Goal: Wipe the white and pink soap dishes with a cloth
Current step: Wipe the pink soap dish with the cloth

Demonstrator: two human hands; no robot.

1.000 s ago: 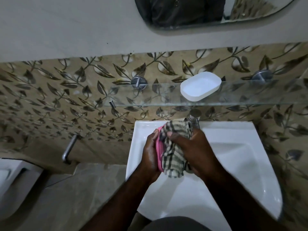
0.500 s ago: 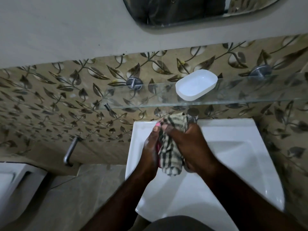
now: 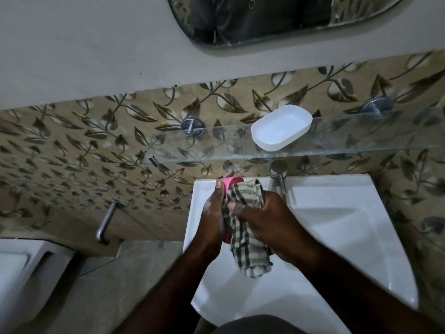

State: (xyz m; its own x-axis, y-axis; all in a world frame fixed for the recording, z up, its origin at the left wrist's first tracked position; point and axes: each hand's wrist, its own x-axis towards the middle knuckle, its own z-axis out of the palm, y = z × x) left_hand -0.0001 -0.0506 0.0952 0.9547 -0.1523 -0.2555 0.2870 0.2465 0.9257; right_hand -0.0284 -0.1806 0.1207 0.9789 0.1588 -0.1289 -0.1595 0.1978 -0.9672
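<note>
My left hand (image 3: 213, 216) grips the pink soap dish (image 3: 230, 183) on edge over the white sink (image 3: 337, 237); only its top rim shows above the cloth. My right hand (image 3: 267, 222) presses a checked cloth (image 3: 248, 249) against the dish, and the cloth's loose end hangs down below both hands. The white soap dish (image 3: 280, 127) lies on the glass shelf (image 3: 361, 138) above the sink, apart from both hands, with nothing in it.
A chrome tap (image 3: 278, 177) stands just behind my right hand. A metal bar (image 3: 106, 222) sticks out of the tiled wall at left. A white toilet edge (image 3: 21, 273) is at the lower left. A mirror (image 3: 277, 18) hangs above.
The cloth has slid lower on the pink dish, so more of the dish's pink top shows. Both hands stay over the sink's left side.
</note>
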